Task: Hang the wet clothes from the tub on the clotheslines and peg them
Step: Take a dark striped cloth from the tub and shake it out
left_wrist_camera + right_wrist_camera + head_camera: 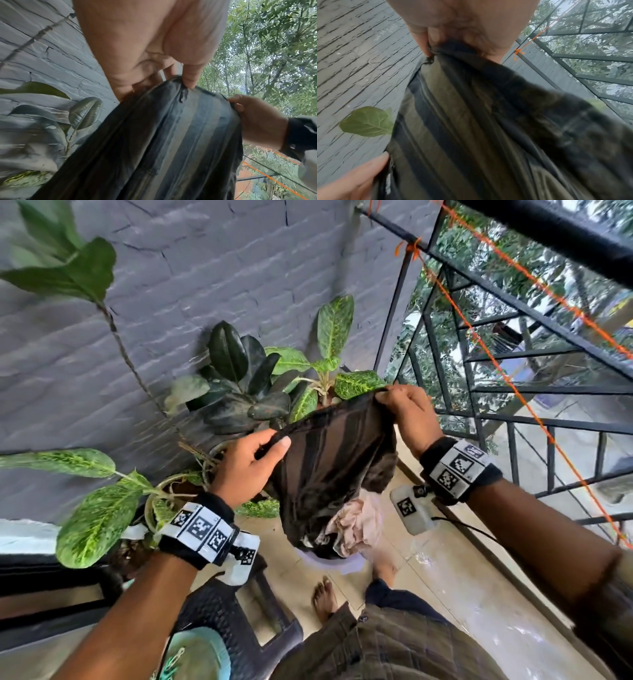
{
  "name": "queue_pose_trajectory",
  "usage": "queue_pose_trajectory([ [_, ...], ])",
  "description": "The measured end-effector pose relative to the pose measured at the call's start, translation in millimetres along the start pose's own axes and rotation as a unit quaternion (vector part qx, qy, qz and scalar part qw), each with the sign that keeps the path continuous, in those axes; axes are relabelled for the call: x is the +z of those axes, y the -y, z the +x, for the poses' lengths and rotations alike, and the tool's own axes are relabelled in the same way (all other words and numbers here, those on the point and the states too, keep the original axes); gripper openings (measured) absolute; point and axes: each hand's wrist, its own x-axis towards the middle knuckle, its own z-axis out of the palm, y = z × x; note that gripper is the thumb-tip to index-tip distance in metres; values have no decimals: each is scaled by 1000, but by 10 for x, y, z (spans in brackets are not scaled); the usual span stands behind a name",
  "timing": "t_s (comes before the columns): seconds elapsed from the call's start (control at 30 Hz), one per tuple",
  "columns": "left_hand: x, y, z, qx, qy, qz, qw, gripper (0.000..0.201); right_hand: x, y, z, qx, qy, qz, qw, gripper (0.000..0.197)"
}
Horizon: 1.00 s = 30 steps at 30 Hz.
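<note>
Two hands pinch top edge of dark striped garment [329, 460], frame centre: left hand [246, 470] clamps left corner between thumb and fingers, right hand [411, 419] clamps right corner. Cloth hangs stretched between them, lower end reaching tub [337, 563] below, beside pale pink cloth [356, 523]. Orange clothesline [513, 385] runs along railing [534, 412], right of frame. Potted plants [260, 381] against grey wall [191, 268] behind.

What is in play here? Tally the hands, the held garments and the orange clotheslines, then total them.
Hands: 2, left hand and right hand
Held garments: 1, dark striped garment
Orange clotheslines: 2, lower clothesline and upper clothesline
Total: 5
</note>
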Motion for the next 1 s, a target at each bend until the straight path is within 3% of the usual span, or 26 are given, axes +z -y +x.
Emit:
queue_pose_trajectory([
  [0.07,9,-38,11,-20,7,-9,1000,16,31,103,-40,-8,49,-32,998,29],
  [0.13,48,-132,22,-44,32,-64,996,12,92,190,-79,-28,123,-93,988,38],
  [0.23,204,-301,57,-49,108,-60,991,47,230,277,-105,-46,201,-140,968,34],
  [0.33,376,-381,120,13,105,42,994,75,322,379,-91,-81,239,-179,951,34],
  [0.5,466,-492,165,6,47,-93,995,66,265,380,-76,-104,263,-172,944,37],
  [0.6,465,-487,258,-3,96,-99,990,61,247,317,-111,-121,243,-177,946,41],
  [0.7,439,-562,362,11,107,-38,993,35,250,216,-115,-113,199,-164,960,36],
  [0.8,389,-590,431,61,52,81,994,37,255,146,-195,-98,164,-75,979,21],
  [0.87,405,-622,439,92,52,69,992,28,236,117,-267,-83,166,-23,982,17],
  [0.93,407,-683,432,112,42,49,992,16,209,62,-327,-65,187,-22,980,31],
  [1.0,330,-742,446,120,6,26,992,16,186,-18,-390,-39,206,-46,977,40],
])
